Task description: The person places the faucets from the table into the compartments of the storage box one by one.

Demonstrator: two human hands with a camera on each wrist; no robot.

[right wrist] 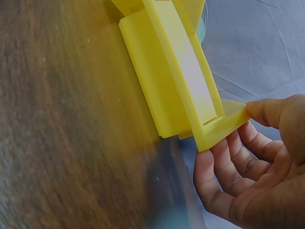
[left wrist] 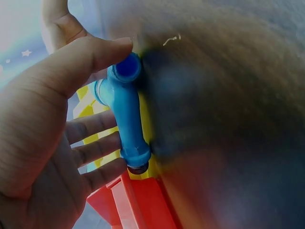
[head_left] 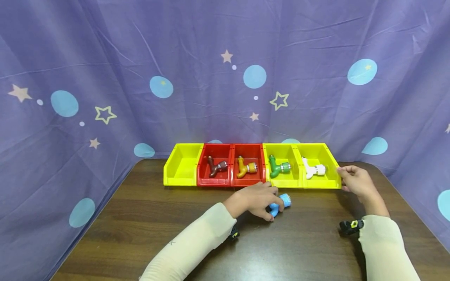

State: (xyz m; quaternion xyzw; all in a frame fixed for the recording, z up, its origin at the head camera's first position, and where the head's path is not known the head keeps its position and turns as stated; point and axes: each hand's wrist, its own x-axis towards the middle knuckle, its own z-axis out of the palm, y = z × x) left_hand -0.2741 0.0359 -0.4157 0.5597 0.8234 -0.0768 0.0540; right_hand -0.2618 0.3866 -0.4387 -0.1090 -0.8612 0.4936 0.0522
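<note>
My left hand [head_left: 258,198] pinches a light-blue toy tap [head_left: 285,200] just in front of the bins. In the left wrist view, the thumb lies by the round spout opening of the tap [left wrist: 127,114], and the fingers are behind its pipe. At the far right end of the row, my right hand [head_left: 360,184] grips the outer side of a yellow bin [head_left: 321,184]. Its thumb and fingertips are on the front corner of that bin [right wrist: 178,86] in the right wrist view. A white tap [head_left: 313,169] lies inside it.
Left of that bin, a yellow one holds a green tap [head_left: 279,168]. Two red bins hold an amber tap [head_left: 246,168] and a brown tap [head_left: 216,168]. A yellow bin [head_left: 180,182] ends the row at left. All stand on a wooden table [head_left: 147,218] before a purple curtain [head_left: 211,109].
</note>
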